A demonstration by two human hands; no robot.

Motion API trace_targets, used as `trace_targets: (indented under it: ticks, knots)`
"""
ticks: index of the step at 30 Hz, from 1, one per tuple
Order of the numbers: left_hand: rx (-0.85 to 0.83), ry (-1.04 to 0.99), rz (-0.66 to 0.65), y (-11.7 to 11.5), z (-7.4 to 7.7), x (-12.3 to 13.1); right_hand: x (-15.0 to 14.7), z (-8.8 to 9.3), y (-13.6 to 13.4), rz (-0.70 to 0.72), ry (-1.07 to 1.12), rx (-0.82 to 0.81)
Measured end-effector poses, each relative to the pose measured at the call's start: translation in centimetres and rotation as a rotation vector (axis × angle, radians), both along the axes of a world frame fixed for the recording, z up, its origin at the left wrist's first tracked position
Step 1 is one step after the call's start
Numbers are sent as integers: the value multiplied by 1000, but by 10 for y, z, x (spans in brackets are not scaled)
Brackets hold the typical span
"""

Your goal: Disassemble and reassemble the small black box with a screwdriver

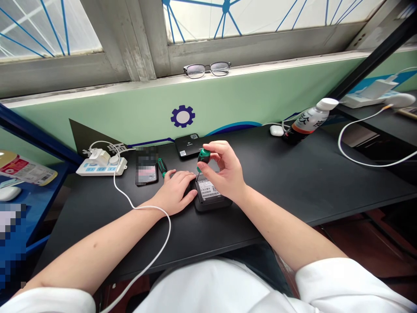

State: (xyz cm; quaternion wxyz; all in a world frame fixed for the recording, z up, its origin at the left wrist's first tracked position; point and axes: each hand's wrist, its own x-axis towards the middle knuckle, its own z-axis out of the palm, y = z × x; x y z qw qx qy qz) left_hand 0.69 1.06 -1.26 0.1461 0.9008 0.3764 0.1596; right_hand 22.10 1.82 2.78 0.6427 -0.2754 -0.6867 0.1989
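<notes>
My right hand (224,171) grips a small screwdriver (204,155) with a green and black handle. Its thin shaft points down at the upper left corner of a black box-shaped device (213,203), which has a white printed label on top. Flat beside the device's left side lies my left hand (177,191), fingers stretched out and the fingertips at the device's edge. Just behind that hand is a second green and black screwdriver (162,167) on the table. A flat black panel (187,147) with a small QR sticker lies farther back, against the wall.
A phone (146,167) and a white power strip (102,165) lie on the left of the black table (276,182). A white cable (167,239) crosses my left forearm. At the back right stand a bottle (309,121) and a white earphone case (276,130). Glasses (207,70) rest on the sill.
</notes>
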Motion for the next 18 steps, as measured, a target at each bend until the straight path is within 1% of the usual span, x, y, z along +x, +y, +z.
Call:
trace_targets:
  ticks: [4, 7, 9, 10, 13, 15, 18]
  knots:
    - [-12, 16, -4, 0, 2, 0, 2, -1, -2, 6, -44, -44]
    - [-2, 18, 2, 0, 2, 1, 4, -1, -4, 113, -51, -65]
    - [7, 16, 4, 0, 1, 1, 6, 0, -4, 156, -72, -43]
    - [10, 16, 5, 0, 0, 1, 6, 1, -4, 141, -89, -23]
    - [16, 19, 9, 0, -1, 0, 6, 2, -1, 5, -132, 37]
    - [15, 23, 7, 0, 0, 0, 5, 2, 1, -55, -137, 44]
    - [4, 19, -3, 0, 1, 0, 5, 1, 0, -45, -123, 19]
